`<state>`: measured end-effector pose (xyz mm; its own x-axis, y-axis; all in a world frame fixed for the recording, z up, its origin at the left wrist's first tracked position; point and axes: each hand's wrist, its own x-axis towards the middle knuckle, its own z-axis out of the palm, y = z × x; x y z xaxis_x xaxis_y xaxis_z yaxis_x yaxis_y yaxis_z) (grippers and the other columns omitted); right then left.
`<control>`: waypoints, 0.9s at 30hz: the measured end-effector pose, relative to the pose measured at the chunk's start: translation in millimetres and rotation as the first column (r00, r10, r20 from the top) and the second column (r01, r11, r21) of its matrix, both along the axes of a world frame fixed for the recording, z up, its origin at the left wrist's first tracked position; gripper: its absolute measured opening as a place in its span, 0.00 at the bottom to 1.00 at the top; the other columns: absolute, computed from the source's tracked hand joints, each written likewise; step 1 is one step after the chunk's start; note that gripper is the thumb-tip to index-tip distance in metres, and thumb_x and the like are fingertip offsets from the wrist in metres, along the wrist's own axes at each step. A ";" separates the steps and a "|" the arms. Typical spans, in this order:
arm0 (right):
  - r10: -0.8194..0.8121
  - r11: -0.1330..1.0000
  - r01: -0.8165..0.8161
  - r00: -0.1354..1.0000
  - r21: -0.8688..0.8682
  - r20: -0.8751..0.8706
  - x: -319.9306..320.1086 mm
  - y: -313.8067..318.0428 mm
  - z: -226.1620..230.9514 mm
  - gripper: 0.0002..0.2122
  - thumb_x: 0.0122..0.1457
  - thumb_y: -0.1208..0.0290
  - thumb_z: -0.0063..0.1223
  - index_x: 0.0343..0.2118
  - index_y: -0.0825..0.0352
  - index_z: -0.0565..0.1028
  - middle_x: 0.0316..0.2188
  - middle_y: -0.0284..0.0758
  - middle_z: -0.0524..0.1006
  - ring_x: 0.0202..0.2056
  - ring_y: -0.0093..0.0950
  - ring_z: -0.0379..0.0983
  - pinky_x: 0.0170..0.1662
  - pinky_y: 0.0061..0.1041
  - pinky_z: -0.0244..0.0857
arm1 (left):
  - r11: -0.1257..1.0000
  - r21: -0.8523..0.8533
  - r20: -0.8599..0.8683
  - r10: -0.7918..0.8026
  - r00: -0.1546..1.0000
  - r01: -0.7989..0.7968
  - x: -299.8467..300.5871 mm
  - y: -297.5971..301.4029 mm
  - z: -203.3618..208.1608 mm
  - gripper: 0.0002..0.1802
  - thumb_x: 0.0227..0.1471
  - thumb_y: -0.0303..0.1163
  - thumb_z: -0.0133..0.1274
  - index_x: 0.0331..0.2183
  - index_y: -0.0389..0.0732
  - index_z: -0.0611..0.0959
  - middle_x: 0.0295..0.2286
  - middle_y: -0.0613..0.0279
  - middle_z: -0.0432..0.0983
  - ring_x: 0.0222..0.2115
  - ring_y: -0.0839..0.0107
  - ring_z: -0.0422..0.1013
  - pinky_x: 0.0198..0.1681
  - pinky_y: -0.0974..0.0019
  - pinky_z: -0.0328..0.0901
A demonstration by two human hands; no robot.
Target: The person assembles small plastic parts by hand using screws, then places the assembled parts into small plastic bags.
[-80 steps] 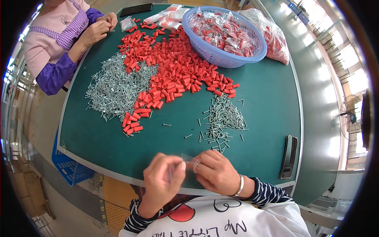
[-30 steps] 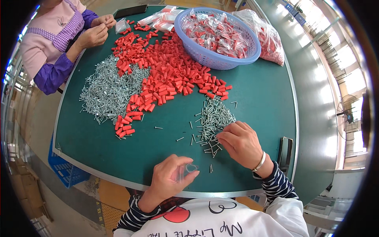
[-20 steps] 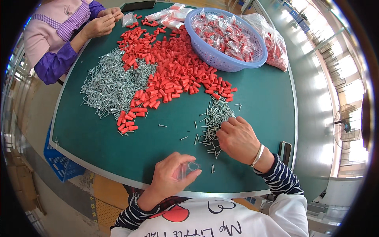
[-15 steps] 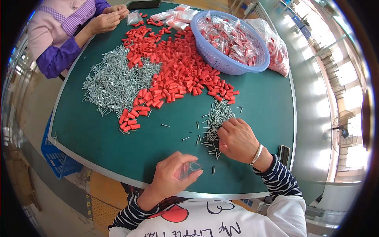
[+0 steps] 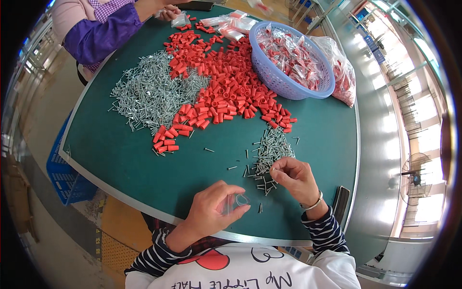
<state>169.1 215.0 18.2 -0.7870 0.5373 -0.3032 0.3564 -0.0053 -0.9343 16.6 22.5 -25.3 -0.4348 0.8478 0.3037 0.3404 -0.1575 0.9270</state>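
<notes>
My left hand (image 5: 211,207) is closed round a small clear plastic bag (image 5: 235,202), with the bag's mouth spread between thumb and forefinger. My right hand (image 5: 297,180) is closed in a pinch at the right side of a small pile of metal screws (image 5: 275,144). Whatever lies between its fingertips is too small to make out. A few loose screws are scattered to the left of this pile and just below it. Beyond it, red plastic cone-shaped plugs (image 5: 226,91) form a large heap, bordered on the left by a bigger heap of screws (image 5: 144,94).
A lilac basket (image 5: 260,60) full of filled bags stands far right, beside a large clear bag (image 5: 344,72) of red pieces. A phone (image 5: 340,202) lies near the right edge of the green table (image 5: 130,166). Across from me, a co-worker's hand (image 5: 168,13) is beside a small bag.
My right hand has drawn slightly up and back from the screws, its fingertips now pinched. My left hand keeps its hold on the bag. The co-worker's arms have shifted, and my view has tilted.
</notes>
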 end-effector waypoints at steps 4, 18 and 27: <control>-0.049 0.971 0.005 0.983 -0.238 -0.179 -6.1 -15.5 -3.9 0.06 0.63 0.74 0.56 0.37 0.71 0.77 0.31 0.25 0.76 0.30 0.13 0.68 0.33 0.14 0.63 | 1.000 0.014 0.006 0.019 1.000 -0.019 1.1 1.1 0.7 0.20 0.41 0.28 0.69 0.39 0.41 0.81 0.23 0.64 0.72 0.21 0.72 0.70 0.24 0.69 0.66; 0.258 0.445 -0.295 0.946 0.846 0.194 -1.9 12.5 0.1 0.05 0.47 0.75 0.60 0.30 0.63 0.79 0.25 0.31 0.74 0.30 0.31 0.73 0.34 0.30 0.69 | 0.999 0.021 -0.019 0.031 0.999 -0.030 2.2 0.8 -2.7 0.20 0.41 0.27 0.69 0.39 0.40 0.81 0.24 0.64 0.72 0.22 0.72 0.70 0.25 0.70 0.65; 0.330 0.265 -0.476 0.862 0.839 0.384 -21.3 11.0 4.0 0.05 0.48 0.73 0.59 0.29 0.65 0.78 0.26 0.33 0.73 0.29 0.30 0.71 0.33 0.31 0.69 | 0.999 -0.028 -0.011 0.017 1.000 -0.018 0.3 -2.2 -4.6 0.22 0.39 0.22 0.69 0.40 0.38 0.81 0.27 0.63 0.73 0.25 0.75 0.69 0.30 0.72 0.66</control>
<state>147.8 226.0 22.3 -0.9871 0.1571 0.0314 0.1460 0.9628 -0.2275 16.9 20.4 -29.9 -0.4466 0.8483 0.2844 0.3526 -0.1253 0.9274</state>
